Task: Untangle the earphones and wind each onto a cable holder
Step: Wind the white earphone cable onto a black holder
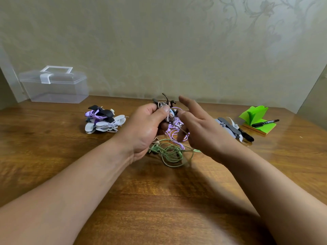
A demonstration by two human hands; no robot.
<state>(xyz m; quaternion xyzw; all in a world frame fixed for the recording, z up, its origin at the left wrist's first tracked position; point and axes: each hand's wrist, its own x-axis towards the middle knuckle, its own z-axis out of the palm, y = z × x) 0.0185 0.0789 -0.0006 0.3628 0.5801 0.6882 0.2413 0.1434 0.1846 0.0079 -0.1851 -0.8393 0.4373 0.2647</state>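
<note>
My left hand (147, 128) is raised over the middle of the table, shut on a black cable holder (163, 102) with a pale earphone cable wound around it. My right hand (198, 126) hovers just to its right with the fingers spread apart and nothing gripped. Under the hands lies a tangle of purple earphones (174, 133). Closer to me sits a loose coil of green earphones (172, 152). A pile of wound earphones on black and grey holders (102, 121) rests at the left.
A clear plastic box with a lid (54, 85) stands at the back left against the wall. Spare grey and black holders (230, 128) lie to the right, beside a green sticky-note pad (256, 121) and a black marker (265, 122). The wooden table (159, 200) stretches toward me.
</note>
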